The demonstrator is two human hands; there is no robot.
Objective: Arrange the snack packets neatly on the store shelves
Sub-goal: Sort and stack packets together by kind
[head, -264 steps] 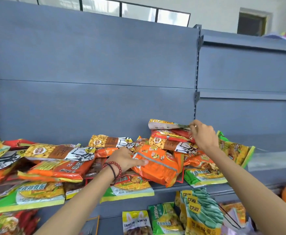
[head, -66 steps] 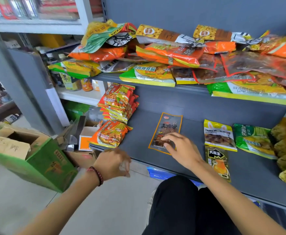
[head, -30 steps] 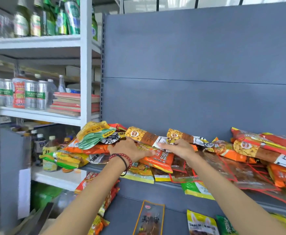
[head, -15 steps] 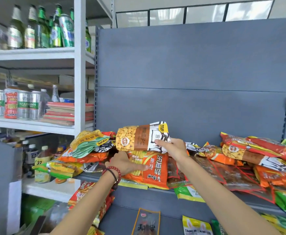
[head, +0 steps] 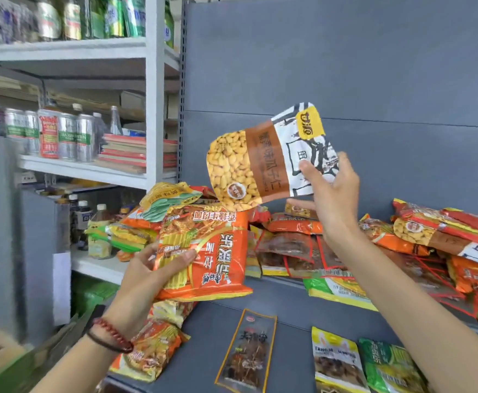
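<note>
While the right hand (head: 328, 194) pinches a seed packet (head: 266, 157) aloft and the left hand (head: 147, 276) grips an orange packet (head: 203, 251), sorting seems underway; each probably needs matching stacks below.

**Both packets come off the pile**

The right hand (head: 331, 199) now holds the yellow kernel packet (head: 260, 157) well above the heap of snacks (head: 402, 231), up against the grey back panel (head: 374, 66); half a second ago it sat just above the heap. The left hand (head: 150, 270), earlier resting on the orange packet (head: 212, 251), now grips it, lifted clear in front of the shelf edge.
</note>
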